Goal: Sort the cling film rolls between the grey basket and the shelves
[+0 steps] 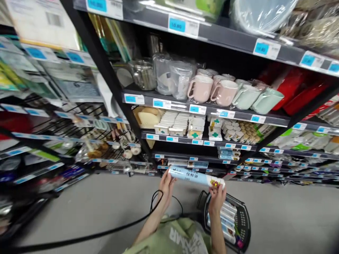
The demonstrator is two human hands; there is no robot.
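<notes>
I hold a light blue roll of food bags [194, 177] crosswise in front of the low shelves. My left hand [166, 184] grips its left end and my right hand [216, 195] grips its right end, where small coloured pictures are printed. Both hands have their fingers closed round the roll. Below my right hand a black shopping basket [242, 225] rests on the floor with several similar rolls inside. More blue rolls [228, 153] lie on a low shelf ahead.
Dark shelving [209, 108] holds pink mugs [201, 88], mint mugs [265, 100], glass jars [172, 77] and small white boxes [180, 125]. Wire racks [79, 141] of kitchen tools stand at left. A black cable [106, 231] runs across the grey floor [291, 218].
</notes>
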